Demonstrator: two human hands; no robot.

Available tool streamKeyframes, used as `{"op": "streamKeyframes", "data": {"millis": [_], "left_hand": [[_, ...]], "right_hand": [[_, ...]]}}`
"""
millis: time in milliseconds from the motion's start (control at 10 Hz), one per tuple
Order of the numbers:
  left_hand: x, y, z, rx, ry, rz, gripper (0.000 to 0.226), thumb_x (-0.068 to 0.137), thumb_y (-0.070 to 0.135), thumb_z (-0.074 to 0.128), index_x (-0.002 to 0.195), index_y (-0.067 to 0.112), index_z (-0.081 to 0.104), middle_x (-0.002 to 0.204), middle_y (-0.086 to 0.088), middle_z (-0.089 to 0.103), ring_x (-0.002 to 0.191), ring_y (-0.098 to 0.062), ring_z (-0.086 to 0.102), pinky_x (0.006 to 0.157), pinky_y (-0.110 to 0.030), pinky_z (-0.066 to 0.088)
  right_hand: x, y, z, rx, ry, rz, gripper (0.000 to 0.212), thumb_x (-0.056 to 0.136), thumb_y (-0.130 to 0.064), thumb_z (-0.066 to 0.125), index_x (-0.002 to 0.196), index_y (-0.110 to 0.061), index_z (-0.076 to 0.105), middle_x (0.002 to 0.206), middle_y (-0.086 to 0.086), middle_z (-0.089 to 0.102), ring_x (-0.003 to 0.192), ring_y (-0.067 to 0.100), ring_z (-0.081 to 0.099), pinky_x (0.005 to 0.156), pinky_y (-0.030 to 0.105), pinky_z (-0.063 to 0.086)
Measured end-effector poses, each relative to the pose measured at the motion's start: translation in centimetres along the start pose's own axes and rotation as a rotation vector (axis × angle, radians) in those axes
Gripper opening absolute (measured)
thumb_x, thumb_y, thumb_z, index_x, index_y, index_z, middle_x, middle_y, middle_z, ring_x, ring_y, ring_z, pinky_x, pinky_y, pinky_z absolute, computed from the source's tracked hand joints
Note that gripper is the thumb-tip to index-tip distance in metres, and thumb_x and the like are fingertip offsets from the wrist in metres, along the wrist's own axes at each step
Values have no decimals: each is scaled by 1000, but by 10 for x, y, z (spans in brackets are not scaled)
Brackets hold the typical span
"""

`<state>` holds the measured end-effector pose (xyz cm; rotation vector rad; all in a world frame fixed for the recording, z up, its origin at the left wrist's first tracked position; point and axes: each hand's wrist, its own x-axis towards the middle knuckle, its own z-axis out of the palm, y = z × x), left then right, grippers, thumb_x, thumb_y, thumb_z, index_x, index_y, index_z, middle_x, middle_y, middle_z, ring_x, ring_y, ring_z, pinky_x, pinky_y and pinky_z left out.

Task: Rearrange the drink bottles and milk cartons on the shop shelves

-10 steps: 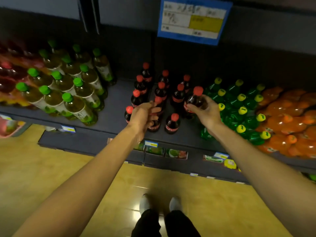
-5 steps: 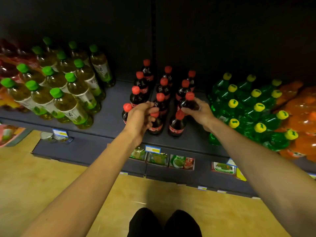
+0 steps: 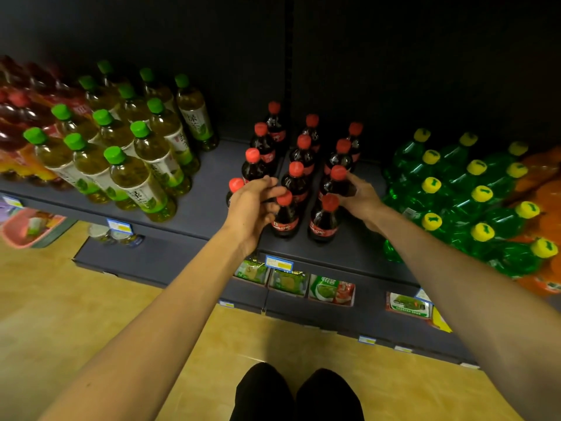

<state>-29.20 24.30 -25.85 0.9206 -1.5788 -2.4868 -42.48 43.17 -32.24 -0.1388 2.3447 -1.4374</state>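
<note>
We judge these small cola bottles [image 3: 303,165] full, so fairly heavy for their size, stiff-walled and smooth; the shoulder just under the red cap is the sure hold. Our right hand [image 3: 361,202] curls round the second bottle [image 3: 335,185] of the right-hand row, behind the front bottle [image 3: 323,220]. Our left hand [image 3: 252,208] has its fingers bent round a bottle in the middle row; which one, we cannot tell. All stand on the shelf [image 3: 197,214] between our hands.

Upright red-capped cola bottles [image 3: 303,174], shelf-centre
</note>
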Motion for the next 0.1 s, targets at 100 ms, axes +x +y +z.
{"op": "streamKeyframes", "data": {"millis": [100], "left_hand": [[-11,4,3,5,9,-17,18,98,22,49,97,13,64,82,0,72,50,-8,49,44,-19,36]], "right_hand": [[-8,-9,-5,61,43,25,64,88,-22,74,145,-19,45,125,-2,52,121,13,48,96,23,39]]}}
